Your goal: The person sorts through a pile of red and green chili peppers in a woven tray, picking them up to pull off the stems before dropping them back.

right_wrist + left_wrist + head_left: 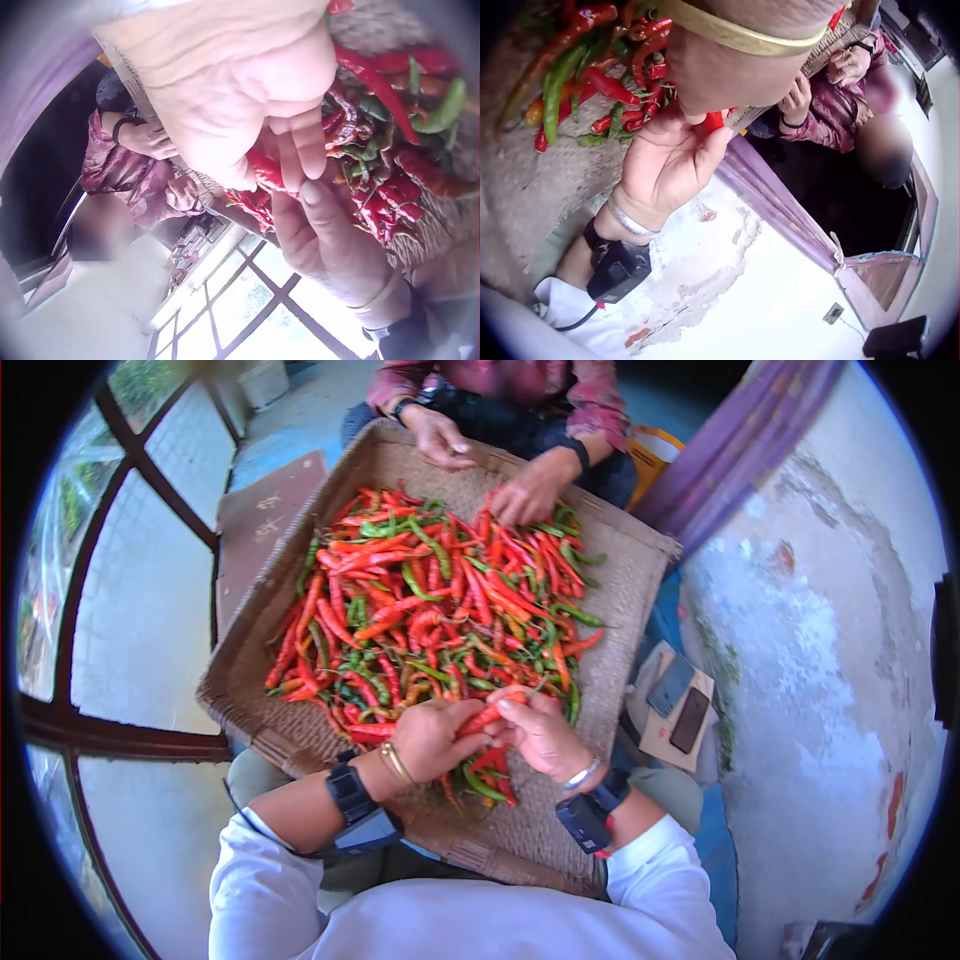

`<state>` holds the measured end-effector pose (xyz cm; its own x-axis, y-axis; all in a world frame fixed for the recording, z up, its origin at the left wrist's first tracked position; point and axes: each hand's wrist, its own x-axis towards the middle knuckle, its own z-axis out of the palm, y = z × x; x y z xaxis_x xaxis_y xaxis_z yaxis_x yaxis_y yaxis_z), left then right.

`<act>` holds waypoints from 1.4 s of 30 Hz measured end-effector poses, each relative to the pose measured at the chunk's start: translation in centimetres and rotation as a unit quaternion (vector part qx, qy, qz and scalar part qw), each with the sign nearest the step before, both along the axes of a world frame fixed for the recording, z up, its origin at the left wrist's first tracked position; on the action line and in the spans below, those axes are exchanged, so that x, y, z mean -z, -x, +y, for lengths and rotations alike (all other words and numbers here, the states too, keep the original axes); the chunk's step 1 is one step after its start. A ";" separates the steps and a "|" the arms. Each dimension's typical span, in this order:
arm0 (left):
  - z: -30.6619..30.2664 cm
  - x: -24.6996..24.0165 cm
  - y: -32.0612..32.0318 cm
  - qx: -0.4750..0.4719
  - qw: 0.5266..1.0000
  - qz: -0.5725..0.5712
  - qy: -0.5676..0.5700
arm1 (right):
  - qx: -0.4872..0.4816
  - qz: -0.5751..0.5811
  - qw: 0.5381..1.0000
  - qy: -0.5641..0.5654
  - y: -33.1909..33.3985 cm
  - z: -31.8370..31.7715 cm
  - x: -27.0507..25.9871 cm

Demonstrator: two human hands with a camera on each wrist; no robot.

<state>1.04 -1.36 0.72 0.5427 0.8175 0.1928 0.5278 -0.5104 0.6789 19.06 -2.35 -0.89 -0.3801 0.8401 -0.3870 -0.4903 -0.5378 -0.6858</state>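
A red chili pepper point(490, 715) is held in front of me, above the near part of a woven tray point(545, 828). My left hand point(435, 738) pinches one end of the pepper between thumb and fingers. At the other end, my right hand point(542, 735) grips it, with the thumb bent over the fingers. The right wrist view shows the pepper's shiny red body point(266, 172) between both hands. A heap of red and green chili peppers point(430, 625) fills the tray's middle. Just below my hands lies a small cluster of peppers point(490, 775).
Across the tray sits another person, whose one hand point(540, 490) is at the heap's far edge and other hand point(440, 440) is over the rim. Two phones point(690, 720) lie on a box at the right. A purple curtain point(740, 445) hangs behind; a framed window point(140, 600) stands left.
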 end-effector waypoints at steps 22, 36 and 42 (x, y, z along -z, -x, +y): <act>7.1 -0.2 -0.1 0.025 0.957 0.260 -0.129 | 0.177 0.011 0.984 0.032 -2.8 0.3 0.2; 2.5 3.5 1.1 0.026 0.926 0.316 -0.207 | 0.205 0.087 0.974 -0.030 0.3 2.6 -8.9; 1.7 3.9 1.2 0.031 0.930 0.321 -0.176 | 0.234 0.102 0.956 -0.146 -0.6 6.3 -18.9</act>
